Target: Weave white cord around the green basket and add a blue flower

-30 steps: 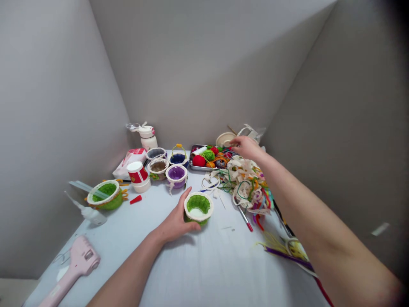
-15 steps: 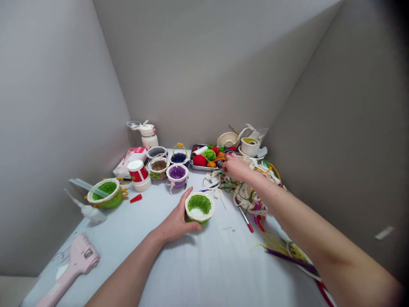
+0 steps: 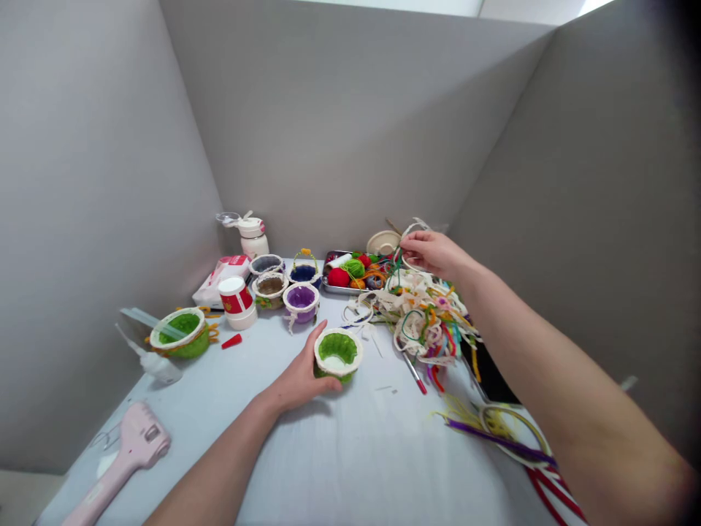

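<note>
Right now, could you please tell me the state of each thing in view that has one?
Round green basket with white rim, upright, held by the left fingers
Thin green yarn strand, hanging from the right fingers
Round purple basket with white rim, upright
Rectangular metal tray, loaded with coloured yarn balls
Multicoloured yarn-and-ribbon heap, tangled
Silver pen with red end, lying down
Small red tapered cap, lying down
Pink plastic glue gun, lying down

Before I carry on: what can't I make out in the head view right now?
In the head view:
Left hand: some fingers, hidden by the green basket.
Green yarn at the right hand: lower end lost in the tangled pile.
Black flat object: partly covered by the right forearm.
Pink glue gun: handle end cut off by the bottom edge.
</note>
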`<state>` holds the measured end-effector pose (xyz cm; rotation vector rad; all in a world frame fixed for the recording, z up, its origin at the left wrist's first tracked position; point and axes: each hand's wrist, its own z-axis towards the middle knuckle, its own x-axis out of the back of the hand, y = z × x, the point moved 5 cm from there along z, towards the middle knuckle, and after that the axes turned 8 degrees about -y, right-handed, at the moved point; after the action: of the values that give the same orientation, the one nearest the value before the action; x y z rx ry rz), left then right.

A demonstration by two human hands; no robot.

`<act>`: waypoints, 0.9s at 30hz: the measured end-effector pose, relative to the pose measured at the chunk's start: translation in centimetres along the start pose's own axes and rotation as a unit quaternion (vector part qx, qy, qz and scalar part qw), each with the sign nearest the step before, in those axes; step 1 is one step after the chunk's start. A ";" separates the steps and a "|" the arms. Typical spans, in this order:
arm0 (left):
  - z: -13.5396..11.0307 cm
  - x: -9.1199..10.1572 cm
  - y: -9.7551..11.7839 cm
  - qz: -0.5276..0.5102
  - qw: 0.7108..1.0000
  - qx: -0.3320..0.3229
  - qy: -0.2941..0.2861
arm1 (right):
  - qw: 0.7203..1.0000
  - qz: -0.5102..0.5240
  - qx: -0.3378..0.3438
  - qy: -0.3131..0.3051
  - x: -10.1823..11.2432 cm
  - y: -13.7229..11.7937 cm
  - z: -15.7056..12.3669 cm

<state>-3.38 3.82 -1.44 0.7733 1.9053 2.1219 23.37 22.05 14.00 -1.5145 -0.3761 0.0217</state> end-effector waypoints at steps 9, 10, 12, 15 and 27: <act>0.1 0.0 0.1 0.011 1.000 -0.008 -0.001 | 1.000 0.021 0.008 -0.019 0.4 -1.5 -0.1; 0.1 0.0 0.1 0.012 1.000 -0.010 0.000 | 1.000 -0.011 0.013 -0.015 0.6 -1.4 0.1; 0.0 0.0 0.0 0.012 1.000 -0.012 0.001 | 0.995 -0.098 0.009 0.006 1.0 -0.7 0.8; 0.0 0.0 -0.1 0.005 1.000 -0.009 -0.003 | 0.966 -0.252 -0.005 0.052 1.2 0.8 2.0; 0.0 -0.1 0.1 -0.018 1.000 0.001 -0.004 | 0.829 -0.547 0.092 -0.068 -10.3 1.8 11.5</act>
<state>-3.29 3.80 -1.39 0.7398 1.9028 2.0930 11.11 30.77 10.03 -0.9273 -1.2773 -0.7259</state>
